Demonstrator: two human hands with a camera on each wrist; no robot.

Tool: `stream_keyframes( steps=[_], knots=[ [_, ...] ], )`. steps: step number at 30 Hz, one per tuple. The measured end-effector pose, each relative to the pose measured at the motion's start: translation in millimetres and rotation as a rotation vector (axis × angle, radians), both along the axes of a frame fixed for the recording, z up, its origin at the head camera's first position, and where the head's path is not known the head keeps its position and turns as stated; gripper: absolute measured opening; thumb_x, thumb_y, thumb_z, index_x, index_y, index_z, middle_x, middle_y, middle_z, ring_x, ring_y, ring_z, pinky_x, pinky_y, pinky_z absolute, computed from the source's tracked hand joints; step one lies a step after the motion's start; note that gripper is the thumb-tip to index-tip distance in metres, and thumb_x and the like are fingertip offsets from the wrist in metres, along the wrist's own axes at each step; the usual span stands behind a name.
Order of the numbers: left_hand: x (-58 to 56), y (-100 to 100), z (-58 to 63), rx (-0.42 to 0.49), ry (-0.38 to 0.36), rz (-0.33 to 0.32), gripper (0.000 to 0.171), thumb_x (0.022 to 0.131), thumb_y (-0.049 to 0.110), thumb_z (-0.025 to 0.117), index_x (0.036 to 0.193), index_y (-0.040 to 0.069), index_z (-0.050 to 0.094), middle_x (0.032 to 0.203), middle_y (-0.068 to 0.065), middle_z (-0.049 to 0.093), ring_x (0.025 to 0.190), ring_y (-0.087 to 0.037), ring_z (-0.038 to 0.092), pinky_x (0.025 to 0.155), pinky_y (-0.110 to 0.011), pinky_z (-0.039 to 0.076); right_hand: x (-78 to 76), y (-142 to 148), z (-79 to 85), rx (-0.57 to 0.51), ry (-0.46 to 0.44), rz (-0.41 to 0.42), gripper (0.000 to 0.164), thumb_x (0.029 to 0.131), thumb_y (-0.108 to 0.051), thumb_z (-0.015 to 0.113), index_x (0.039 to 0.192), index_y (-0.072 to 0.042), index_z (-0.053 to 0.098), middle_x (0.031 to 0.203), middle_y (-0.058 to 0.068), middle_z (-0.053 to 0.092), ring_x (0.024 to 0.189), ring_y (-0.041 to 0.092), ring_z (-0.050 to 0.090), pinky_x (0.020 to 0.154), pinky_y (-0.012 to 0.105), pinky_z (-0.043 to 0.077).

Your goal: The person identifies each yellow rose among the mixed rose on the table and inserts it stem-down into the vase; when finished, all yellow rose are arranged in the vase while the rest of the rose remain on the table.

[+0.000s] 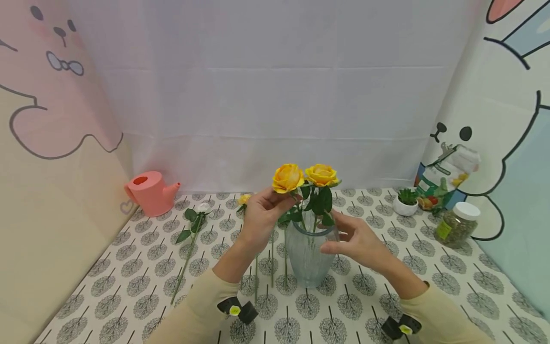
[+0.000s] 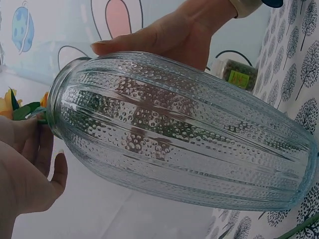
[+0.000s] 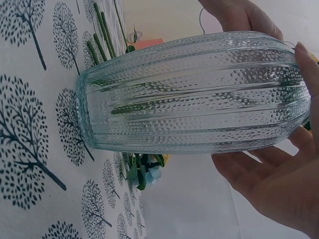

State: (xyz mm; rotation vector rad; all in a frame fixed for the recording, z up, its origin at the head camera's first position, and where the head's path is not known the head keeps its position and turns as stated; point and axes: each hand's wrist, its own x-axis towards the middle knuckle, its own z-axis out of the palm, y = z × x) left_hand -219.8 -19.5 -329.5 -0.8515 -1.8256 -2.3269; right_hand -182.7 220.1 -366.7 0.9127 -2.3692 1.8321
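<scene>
A ribbed, clear glass vase (image 1: pixel 310 255) stands upright on the tablecloth. Two yellow roses rise from its mouth, a left rose (image 1: pixel 288 178) and a right rose (image 1: pixel 321 175), with dark green leaves below the blooms. My left hand (image 1: pixel 263 217) pinches the left rose just beneath its bloom, left of the vase's rim. The fingertips are partly hidden by petals and leaves. On the vase's other side, my right hand (image 1: pixel 358 241) holds the glass near the top, thumb in front and fingers behind. The right wrist view shows the vase (image 3: pixel 194 94) between thumb and fingers.
A white rose (image 1: pixel 203 207) lies at left, and another yellow flower (image 1: pixel 244 199) lies behind my left hand, with several green stems nearby. A pink watering can (image 1: pixel 152 193) stands back left. At right are a potted succulent (image 1: pixel 406 203), a lidded jar (image 1: pixel 457 225) and a printed bag (image 1: pixel 447 179).
</scene>
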Motion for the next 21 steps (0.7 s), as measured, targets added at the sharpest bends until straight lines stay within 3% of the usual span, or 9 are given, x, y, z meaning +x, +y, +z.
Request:
stream_keyframes(
  steps=[4,12,21],
  knots=[
    [-3.1,-1.3,-4.8,-0.019,-0.031,-0.005,0.031,0.095,0.002,0.066,0.125,-0.007,0.064,0.103,-0.002,0.074,0.105,-0.021,0.066,0.1,-0.04,0.051,0.0,-0.1,0.1,0.014,0.03,-0.005,0.083,0.088,-0.016,0.079,0.156,-0.012,0.034,0.158,0.012,0.035,0.13,0.038,0.052,0.099,0.041,0.051],
    [-9.2,-6.2,-15.0,-0.053,-0.105,-0.019,0.026,0.093,0.0,0.066,0.117,-0.01,0.066,0.1,0.003,0.072,0.103,-0.018,0.065,0.098,-0.036,0.051,-0.3,-1.8,0.2,0.019,0.02,-0.006,0.082,0.088,-0.016,0.079,0.156,-0.01,0.034,0.157,0.013,0.036,0.13,0.037,0.051,0.1,0.041,0.05],
    [-12.0,-10.9,-16.6,-0.051,-0.091,-0.091,0.017,0.092,0.002,0.069,0.105,0.012,0.075,0.102,0.002,0.073,0.106,-0.02,0.064,0.095,-0.036,0.052,-0.8,1.3,-0.2,0.024,0.033,-0.011,0.077,0.088,-0.011,0.078,0.154,-0.013,0.039,0.151,0.012,0.046,0.128,0.035,0.053,0.099,0.036,0.051]
  ],
)
